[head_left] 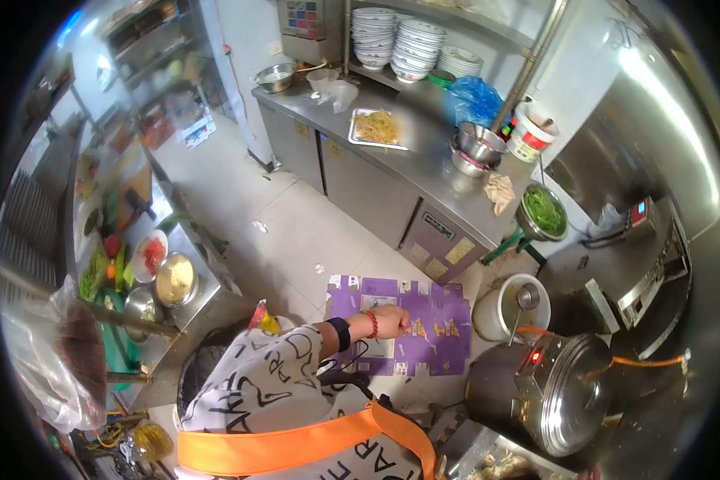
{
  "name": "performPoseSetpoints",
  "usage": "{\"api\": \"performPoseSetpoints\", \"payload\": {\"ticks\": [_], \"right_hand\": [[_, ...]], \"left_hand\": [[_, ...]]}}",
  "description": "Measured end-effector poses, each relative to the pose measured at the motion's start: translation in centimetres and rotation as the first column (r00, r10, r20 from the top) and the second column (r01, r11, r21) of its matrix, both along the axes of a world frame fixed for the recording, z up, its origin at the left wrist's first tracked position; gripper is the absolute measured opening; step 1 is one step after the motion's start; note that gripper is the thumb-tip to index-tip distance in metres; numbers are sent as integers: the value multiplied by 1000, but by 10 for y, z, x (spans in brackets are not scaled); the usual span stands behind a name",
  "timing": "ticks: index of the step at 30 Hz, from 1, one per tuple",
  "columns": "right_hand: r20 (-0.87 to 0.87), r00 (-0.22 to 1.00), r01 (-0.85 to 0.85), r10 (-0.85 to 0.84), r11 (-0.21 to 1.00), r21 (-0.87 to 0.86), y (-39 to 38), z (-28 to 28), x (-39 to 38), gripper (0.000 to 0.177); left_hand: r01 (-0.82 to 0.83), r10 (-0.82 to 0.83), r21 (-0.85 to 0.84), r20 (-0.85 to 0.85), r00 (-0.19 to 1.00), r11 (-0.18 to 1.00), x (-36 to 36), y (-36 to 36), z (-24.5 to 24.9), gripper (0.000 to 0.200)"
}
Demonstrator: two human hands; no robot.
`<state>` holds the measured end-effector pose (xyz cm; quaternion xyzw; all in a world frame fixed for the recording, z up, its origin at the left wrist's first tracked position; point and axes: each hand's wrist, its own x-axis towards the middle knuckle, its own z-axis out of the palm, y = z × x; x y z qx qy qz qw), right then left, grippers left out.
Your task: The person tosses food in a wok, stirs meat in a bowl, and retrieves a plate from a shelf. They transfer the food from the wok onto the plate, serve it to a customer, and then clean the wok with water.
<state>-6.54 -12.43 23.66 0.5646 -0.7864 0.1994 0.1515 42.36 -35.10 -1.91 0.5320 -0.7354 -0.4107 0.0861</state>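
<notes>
My left hand (390,321) hangs out in front of me on an outstretched arm, with a black watch (341,333) and a red bead bracelet (371,323) at the wrist. Its fingers curl downward and I see nothing in them. Below it, a flattened purple cardboard box (436,336) lies on the tiled floor. My patterned white shirt and an orange apron strap (296,444) fill the bottom of the view. My right hand is out of sight.
A white bucket with a ladle (504,308) and a large steel lidded pot (556,392) stand at right. The steel counter (424,164) behind holds a noodle tray (376,126), stacked bowls (408,40) and a greens bowl (544,212). The left counter carries ingredient dishes (164,268).
</notes>
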Motion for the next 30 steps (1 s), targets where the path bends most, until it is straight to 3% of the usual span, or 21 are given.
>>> {"api": "performPoseSetpoints", "payload": {"ticks": [1, 2, 4, 5, 6, 8, 10, 11, 12, 14, 18, 20, 24, 26, 27, 28, 30], "right_hand": [[182, 980, 47, -82, 980, 192, -53, 15, 53, 28], [413, 884, -173, 219, 974, -148, -93, -60, 23, 26], [396, 860, -319, 320, 945, -72, -169, -78, 89, 32], [475, 838, -307, 268, 952, 5, -202, -83, 127, 35], [515, 771, -417, 373, 908, -34, -234, -90, 160, 41], [366, 711, -574, 600, 796, -191, -294, -120, 215, 52], [306, 653, -695, 692, 709, -120, -351, -143, 262, 60], [384, 614, -715, 690, 692, -99, -374, -147, 289, 58], [457, 572, -736, 681, 672, -81, -396, -145, 321, 55], [443, 480, -813, 757, 573, -98, -454, -169, 361, 44], [444, 406, -853, 799, 506, -129, -569, -202, 447, 37], [475, 351, -878, 807, 460, -134, -616, -220, 488, 35], [545, 378, -879, 748, 476, -44, -692, -261, 567, 34], [543, 411, -877, 732, 480, 16, -719, -281, 602, 33], [546, 471, -866, 693, 480, 137, -731, -289, 616, 33], [553, 463, -872, 693, 467, 146, -742, -300, 628, 33], [474, 595, -803, 649, 489, 340, -761, -320, 645, 36]], "left_hand": [[-57, 55, -29, -37, 998, 998, 12, 0, -5, 18], [-115, 111, -54, -74, 991, 992, 24, 2, -9, 18], [-182, 178, -37, -90, 980, 983, 45, 5, -5, 17], [-240, 237, -22, -106, 966, 970, 57, 5, -7, 20], [-298, 296, -6, -118, 948, 954, 69, 5, -9, 22], [-349, 346, -11, -118, 931, 937, 93, 6, 9, 19], [-534, 553, 144, -203, 808, 833, 122, 0, 15, 15], [-545, 538, 38, -231, 811, 838, 138, -5, 18, 14], [-547, 542, 43, -218, 812, 836, 154, -9, 20, 14], [-718, 721, 83, -149, 677, 691, 178, -18, 17, 14], [-859, 867, 120, -100, 488, 497, 219, -39, -19, 16], [-886, 890, 88, -9, 456, 455, 225, -55, -21, 16], [-903, 902, 67, 59, 428, 424, 238, -104, 13, 17], [-934, 934, 46, 38, 356, 354, 246, -124, 23, 18], [-939, 938, 54, 49, 343, 341, 251, -131, 28, 18], [-946, 945, 57, 62, 322, 319, 255, -136, 31, 18], [-957, 955, 76, 82, 285, 279, 261, -142, 29, 18]]}}
